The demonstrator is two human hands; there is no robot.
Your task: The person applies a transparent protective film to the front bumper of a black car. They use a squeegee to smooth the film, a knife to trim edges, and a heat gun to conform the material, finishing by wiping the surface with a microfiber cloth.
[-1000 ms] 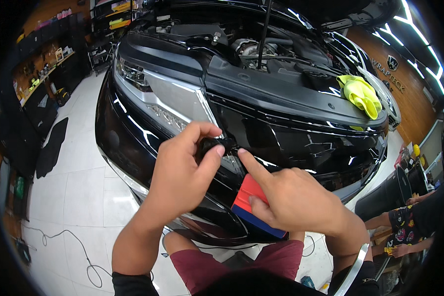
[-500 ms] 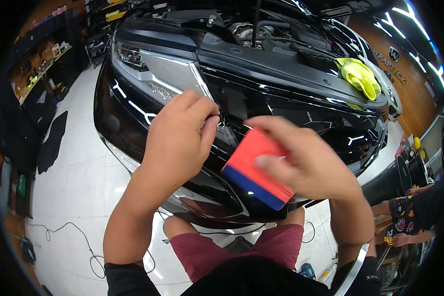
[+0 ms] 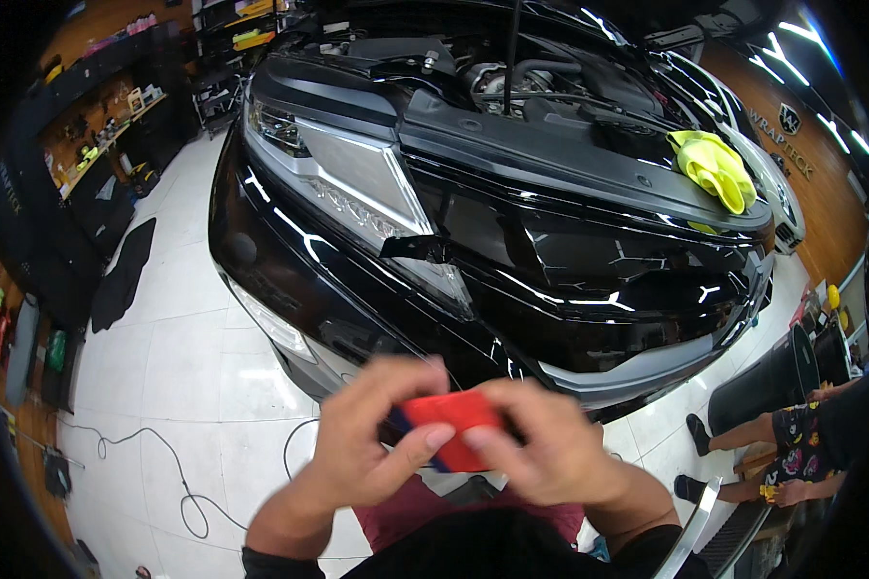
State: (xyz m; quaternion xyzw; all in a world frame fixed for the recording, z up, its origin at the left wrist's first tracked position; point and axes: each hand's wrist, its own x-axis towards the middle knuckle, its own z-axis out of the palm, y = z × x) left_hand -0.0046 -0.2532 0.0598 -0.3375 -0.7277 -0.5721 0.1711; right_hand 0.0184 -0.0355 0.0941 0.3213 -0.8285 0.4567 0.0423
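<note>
Close in front of my body, both hands are closed round a flat red squeegee (image 3: 465,410) with a dark blue edge. My left hand (image 3: 362,434) grips its blue-edged side with the thumb on the face. Over the other end, my right hand (image 3: 550,449) holds the red part, blurred a little by motion. Beyond them stands the glossy black car front (image 3: 589,261). A loose black film end (image 3: 415,248) sticks out across the lower part of the clear headlight (image 3: 352,169), next to the grille panel.
The hood is up, held by a rod (image 3: 512,58), over the engine bay. A yellow-green cloth (image 3: 713,172) lies on the front panel. At right are a black bin (image 3: 758,381) and another person (image 3: 801,434). A cable (image 3: 154,439) trails across the tiled floor.
My hands have drawn back from the headlight toward my body. The left hand has let go of the film end and taken hold of the squeegee together with the right.
</note>
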